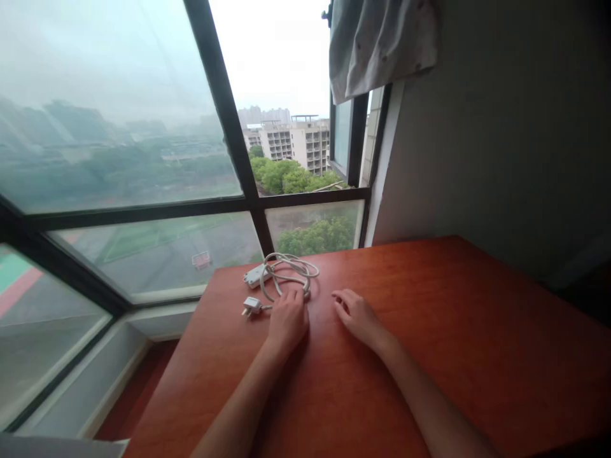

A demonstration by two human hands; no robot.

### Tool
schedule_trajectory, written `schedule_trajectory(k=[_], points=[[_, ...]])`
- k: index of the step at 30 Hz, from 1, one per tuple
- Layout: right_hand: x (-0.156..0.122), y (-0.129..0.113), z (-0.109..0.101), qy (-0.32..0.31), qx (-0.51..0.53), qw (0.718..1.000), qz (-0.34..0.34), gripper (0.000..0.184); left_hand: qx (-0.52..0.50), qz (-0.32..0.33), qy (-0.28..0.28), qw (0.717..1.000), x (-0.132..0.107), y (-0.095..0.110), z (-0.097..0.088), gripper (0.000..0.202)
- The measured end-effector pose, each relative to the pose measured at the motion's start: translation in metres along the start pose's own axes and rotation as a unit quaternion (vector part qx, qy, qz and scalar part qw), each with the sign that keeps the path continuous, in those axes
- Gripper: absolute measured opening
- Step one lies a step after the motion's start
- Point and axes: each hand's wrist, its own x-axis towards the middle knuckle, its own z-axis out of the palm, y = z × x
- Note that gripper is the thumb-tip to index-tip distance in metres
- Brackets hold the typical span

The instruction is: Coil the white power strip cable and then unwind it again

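A white extension cord (292, 259) lies loosely coiled near the far left of the reddish-brown table. Its white socket block (258, 275) rests at the coil's left. The plug (252, 306), prongs showing, lies in front of that block. My left hand (289, 318) is closed on the near part of the cord, with its fingertips partly hidden. To the right of the coil, my right hand (357, 314) rests on the table, apart from the cord. Its fingers are loosely bent, with a gap between thumb and forefinger, and nothing is in it.
The wooden table (429, 299) reaches to the right wall (477, 140). Dark window frames (252, 184) stand behind it and to the left; one pane (344, 137) is swung open. A curtain (382, 44) hangs at the upper right. Floor (138, 388) shows beyond the table's left edge.
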Motion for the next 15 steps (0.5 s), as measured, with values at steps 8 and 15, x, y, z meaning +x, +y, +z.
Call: schedule_trajectory(k=[8,15], points=[[0.003,0.002,-0.007,0.103,-0.009,0.994,-0.040,0.042,-0.002,0.094,-0.045,0.995,-0.009,0.036,-0.006,0.034],[0.002,0.003,-0.012,0.125,-0.032,0.990,-0.061,0.039,-0.016,0.222,-0.089,0.971,-0.021,0.072,-0.014,0.037]])
